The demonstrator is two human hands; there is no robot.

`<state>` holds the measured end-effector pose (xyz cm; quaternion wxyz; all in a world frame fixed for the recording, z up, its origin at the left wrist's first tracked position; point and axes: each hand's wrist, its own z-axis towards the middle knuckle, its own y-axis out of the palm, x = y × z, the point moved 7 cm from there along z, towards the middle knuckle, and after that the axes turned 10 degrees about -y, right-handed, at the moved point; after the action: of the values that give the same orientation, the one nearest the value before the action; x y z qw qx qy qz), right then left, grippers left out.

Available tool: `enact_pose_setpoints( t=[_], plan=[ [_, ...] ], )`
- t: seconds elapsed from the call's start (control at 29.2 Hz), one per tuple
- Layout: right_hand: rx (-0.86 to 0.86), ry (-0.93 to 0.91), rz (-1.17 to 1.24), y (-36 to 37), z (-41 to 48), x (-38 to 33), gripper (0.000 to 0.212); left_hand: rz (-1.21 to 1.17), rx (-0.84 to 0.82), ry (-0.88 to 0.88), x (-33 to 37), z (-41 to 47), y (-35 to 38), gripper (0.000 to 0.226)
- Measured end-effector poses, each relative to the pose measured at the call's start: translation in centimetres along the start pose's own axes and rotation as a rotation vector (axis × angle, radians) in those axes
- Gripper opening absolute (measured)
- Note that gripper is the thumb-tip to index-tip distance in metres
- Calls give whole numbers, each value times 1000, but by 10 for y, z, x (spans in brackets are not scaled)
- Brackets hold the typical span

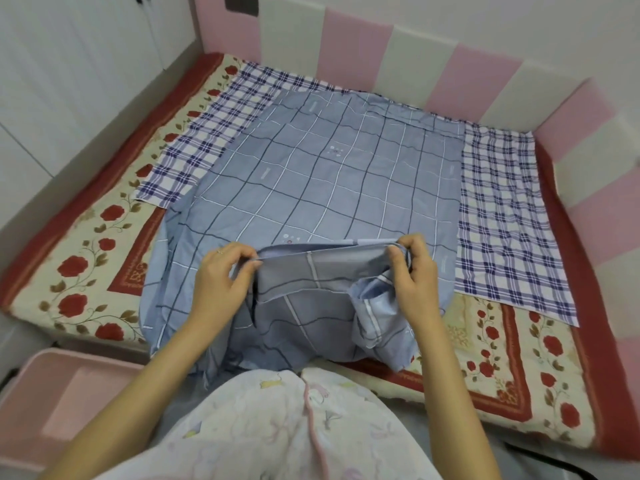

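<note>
Gripping blue checked sheet (329,174) hem taut, left hand (221,275), right hand (412,268) (both hands pinching), printed labels (265,174) unreadably blurred.

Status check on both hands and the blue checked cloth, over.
Left hand and right hand both pinch the near edge of the blue checked cloth. Edge lifted, rest spread over the plaid sheet. Nothing blocking the hands.

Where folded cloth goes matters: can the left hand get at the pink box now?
Probably yes, once freed: the left hand pinches the blue sheet; the pink box lies near, nothing between.
</note>
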<state>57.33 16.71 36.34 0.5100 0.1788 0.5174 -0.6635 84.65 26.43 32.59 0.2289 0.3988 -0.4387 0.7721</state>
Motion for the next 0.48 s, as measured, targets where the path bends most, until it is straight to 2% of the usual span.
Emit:
enact_pose_setpoints(
  t=[0.1,0.27,0.41,0.48],
  plan=[
    [-56,69,-52,9,5,7,15,-83,-26,-92,2,7,5,9],
    [-67,78,-223,1,2,16,6,-157,-42,-124,9,12,11,16],
    [-25,90,-604,-13,8,10,40,-163,-154,-80,32,13,30,8],
    [-39,4,-640,-7,10,-10,44,-179,-215,-59,44,14,42,9]
  ],
)
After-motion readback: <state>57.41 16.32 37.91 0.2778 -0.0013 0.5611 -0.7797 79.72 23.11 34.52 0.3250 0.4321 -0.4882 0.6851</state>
